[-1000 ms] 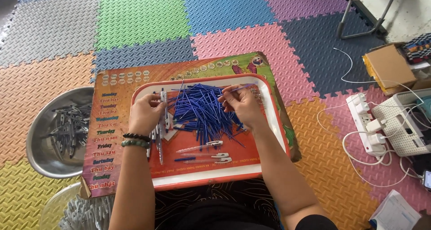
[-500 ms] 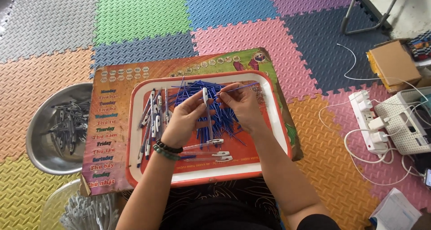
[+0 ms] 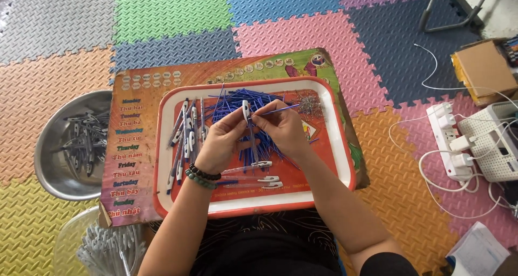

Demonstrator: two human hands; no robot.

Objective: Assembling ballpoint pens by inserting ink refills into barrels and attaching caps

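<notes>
Over the red tray (image 3: 334,146), the left hand (image 3: 224,138) pinches a clear pen barrel (image 3: 246,111) upright, its fingers closed around it. The right hand (image 3: 280,128) grips a blue ink refill (image 3: 278,110) that runs toward 2 o'clock from its pinched fingers, its near tip by the barrel.

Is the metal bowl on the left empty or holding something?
Holding something: the metal bowl has a loose heap of pen parts on its bottom.

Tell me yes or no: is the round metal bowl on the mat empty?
No, the round metal bowl left of the red plastic tray holds a heap of pen parts.
</notes>
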